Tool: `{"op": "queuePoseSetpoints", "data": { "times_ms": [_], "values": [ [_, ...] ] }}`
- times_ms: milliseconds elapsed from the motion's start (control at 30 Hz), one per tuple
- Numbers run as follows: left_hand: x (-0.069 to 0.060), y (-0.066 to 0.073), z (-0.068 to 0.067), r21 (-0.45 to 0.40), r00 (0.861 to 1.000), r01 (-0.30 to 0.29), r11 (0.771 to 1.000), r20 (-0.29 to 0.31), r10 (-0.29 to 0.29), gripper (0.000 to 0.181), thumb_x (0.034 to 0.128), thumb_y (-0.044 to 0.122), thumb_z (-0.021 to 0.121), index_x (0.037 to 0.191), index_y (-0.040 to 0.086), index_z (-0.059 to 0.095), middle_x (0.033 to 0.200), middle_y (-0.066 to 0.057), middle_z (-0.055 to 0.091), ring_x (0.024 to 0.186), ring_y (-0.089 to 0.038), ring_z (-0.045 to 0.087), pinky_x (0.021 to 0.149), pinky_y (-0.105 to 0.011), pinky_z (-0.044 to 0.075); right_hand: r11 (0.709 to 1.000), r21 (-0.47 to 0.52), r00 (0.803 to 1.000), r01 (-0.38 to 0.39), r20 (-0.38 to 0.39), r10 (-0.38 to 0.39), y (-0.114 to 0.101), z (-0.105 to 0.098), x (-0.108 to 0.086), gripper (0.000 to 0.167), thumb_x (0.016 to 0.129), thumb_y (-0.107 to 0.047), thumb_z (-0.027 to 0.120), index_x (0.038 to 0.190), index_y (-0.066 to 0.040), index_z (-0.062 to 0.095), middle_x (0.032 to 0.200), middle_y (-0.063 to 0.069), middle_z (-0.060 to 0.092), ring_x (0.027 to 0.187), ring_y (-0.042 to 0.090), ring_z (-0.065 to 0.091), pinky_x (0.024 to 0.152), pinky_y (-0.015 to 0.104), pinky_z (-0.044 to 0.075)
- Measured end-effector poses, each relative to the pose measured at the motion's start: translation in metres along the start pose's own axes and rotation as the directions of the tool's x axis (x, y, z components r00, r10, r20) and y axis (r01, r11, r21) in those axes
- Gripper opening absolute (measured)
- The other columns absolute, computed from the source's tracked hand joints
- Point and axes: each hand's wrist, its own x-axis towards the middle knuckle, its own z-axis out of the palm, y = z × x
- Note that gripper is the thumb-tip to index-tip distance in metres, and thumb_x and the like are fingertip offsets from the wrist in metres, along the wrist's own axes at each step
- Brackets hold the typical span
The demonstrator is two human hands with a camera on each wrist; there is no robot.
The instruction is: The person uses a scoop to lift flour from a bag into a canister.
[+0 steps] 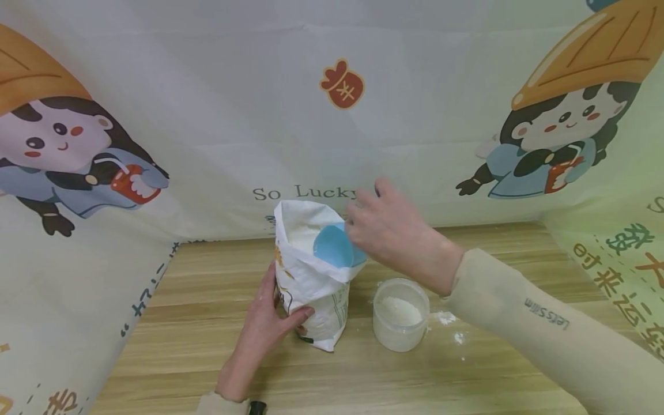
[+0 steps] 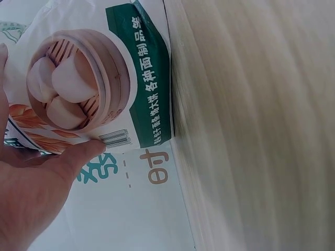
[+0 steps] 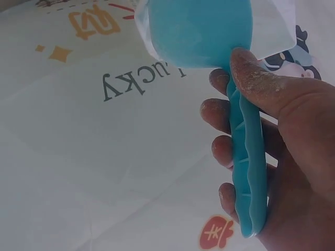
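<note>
An open white flour bag [image 1: 311,276] stands on the wooden table, with white powder visible inside its mouth. My left hand [image 1: 261,323] grips the bag low on its left side, thumb across the front; in the left wrist view, the thumb lies by the barcode under a picture of steamed buns. Over the bag's mouth, my right hand [image 1: 389,230] holds a blue scoop [image 1: 334,246] whose bowl dips inside the rim. The right wrist view shows its ridged handle [image 3: 246,157] wrapped by my fingers, with powder on the thumb. The scoop's contents are hidden.
A clear round tub [image 1: 400,323] holding white powder stands right of the bag, below my right forearm. Spilled powder [image 1: 459,338] lies to its right on the wooden table [image 1: 181,357]. Printed cloth [image 1: 415,104] walls in the back and both sides.
</note>
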Motion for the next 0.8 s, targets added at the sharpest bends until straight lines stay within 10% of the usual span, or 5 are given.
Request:
{"op": "queuePoseSetpoints", "data": {
  "times_ms": [800],
  "values": [
    [0.0,-0.001,0.001,-0.06,0.999,-0.028,0.998,-0.029,0.026,0.116,0.0778,0.026,0.094,0.166,0.019,0.018,0.161,-0.019,0.036,0.144,-0.041,0.042,0.118,-0.054,0.037,0.998,0.044,0.998,0.033,0.057,-0.036,-0.02,0.008,0.018,0.006,0.09,-0.015,0.08,0.092,-0.021,0.079,0.085,-0.004,0.063,0.085,0.021,0.053,0.076,0.036,0.044]
  ]
}}
